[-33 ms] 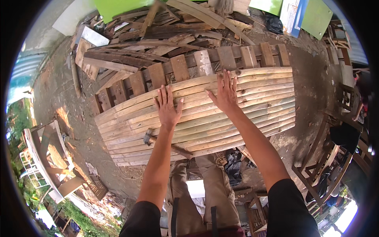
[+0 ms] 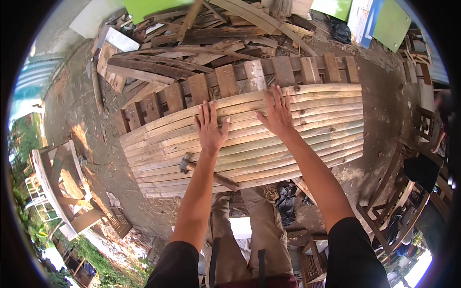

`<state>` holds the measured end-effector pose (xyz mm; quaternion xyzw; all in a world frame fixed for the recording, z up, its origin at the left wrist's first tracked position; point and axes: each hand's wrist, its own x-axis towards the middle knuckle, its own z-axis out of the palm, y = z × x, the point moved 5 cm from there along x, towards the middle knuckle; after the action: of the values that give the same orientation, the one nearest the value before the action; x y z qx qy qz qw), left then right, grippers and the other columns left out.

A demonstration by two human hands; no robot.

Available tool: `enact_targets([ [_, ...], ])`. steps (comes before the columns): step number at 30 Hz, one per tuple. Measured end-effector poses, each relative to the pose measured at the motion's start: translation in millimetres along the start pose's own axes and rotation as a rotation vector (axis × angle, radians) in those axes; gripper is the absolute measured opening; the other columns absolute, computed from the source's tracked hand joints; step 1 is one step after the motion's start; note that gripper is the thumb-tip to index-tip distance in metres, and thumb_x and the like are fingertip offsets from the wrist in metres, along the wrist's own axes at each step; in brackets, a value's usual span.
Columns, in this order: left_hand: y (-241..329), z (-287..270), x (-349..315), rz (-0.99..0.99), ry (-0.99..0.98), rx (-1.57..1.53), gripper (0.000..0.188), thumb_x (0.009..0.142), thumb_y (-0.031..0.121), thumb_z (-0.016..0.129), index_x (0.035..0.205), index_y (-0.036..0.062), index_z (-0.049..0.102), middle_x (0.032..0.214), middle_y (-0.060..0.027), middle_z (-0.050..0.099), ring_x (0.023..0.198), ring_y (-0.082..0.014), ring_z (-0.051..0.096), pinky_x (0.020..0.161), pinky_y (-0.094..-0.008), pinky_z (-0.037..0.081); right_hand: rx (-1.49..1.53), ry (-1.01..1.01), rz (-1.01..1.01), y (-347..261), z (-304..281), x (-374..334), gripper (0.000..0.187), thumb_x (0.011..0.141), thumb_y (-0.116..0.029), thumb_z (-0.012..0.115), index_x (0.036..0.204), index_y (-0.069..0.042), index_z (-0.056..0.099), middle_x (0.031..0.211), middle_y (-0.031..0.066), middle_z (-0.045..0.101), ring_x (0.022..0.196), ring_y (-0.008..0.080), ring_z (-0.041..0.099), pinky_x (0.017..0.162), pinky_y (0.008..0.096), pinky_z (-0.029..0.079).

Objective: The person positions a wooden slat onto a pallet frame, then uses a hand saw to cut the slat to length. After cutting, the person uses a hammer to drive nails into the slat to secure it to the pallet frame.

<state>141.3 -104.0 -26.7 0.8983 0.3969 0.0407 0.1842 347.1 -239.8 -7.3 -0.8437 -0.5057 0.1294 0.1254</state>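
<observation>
**Both palms flat on the slat panel**

Flat and open, the left hand [image 2: 210,128] and right hand [image 2: 277,113] press the pale slatted wood panel [image 2: 307,129], gripping nothing. A hammer [image 2: 204,170] lies near the left wrist; scrap timber [image 2: 192,43] piles up beyond.

The slats [image 2: 297,129] are pale bare wood, matt and fairly smooth, with dark knots. The pallet [image 2: 225,81] beneath is darker, rough, weathered wood. The hammer [image 2: 185,163] has a dull metal head and wooden handle. The ground [image 2: 72,105] is dusty earth.
</observation>
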Motion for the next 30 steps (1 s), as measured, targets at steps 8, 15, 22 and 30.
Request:
enact_targets([
  [8,-2,-4,5,-0.057,-0.03,-0.067,0.078,0.095,0.053,0.056,0.157,0.0128,0.031,0.164,-0.0191,0.025,0.153,-0.0382,0.018,0.122,-0.0612,0.011,-0.084,0.028,0.006,-11,17,4,0.077,0.09,-0.053,0.068,0.153,-0.018,0.042,0.16,0.0206,0.027,0.152,0.038,0.02,0.123,0.0557,0.019],
  [15,-3,-2,6,-0.075,-0.032,-0.041,0.079,0.097,0.058,0.05,0.161,0.022,0.023,0.168,-0.0134,0.018,0.155,-0.0338,0.014,0.124,-0.0575,0.01,-0.096,0.071,-0.016,-8,21,3,0.076,0.092,-0.053,0.065,0.154,-0.018,0.04,0.161,0.0206,0.025,0.152,0.0376,0.019,0.123,0.0558,0.017],
  [22,-3,4,5,-0.035,0.024,0.023,0.074,0.097,0.056,0.05,0.159,0.0209,0.03,0.168,-0.0142,0.017,0.154,-0.0348,0.017,0.123,-0.0589,0.01,-0.141,0.015,0.004,-9,24,3,0.076,0.097,-0.055,0.056,0.16,-0.021,0.029,0.166,0.0222,0.015,0.154,0.0389,0.013,0.124,0.0537,0.014],
  [30,-12,8,7,0.017,0.007,0.044,0.08,0.098,0.061,0.044,0.162,0.0192,0.021,0.169,-0.014,0.009,0.156,-0.034,0.007,0.123,-0.0599,0.004,-0.126,0.118,0.063,-13,27,-1,0.07,0.101,-0.056,0.047,0.16,-0.024,0.026,0.167,0.0184,0.013,0.154,0.0356,0.016,0.125,0.0519,0.016],
])
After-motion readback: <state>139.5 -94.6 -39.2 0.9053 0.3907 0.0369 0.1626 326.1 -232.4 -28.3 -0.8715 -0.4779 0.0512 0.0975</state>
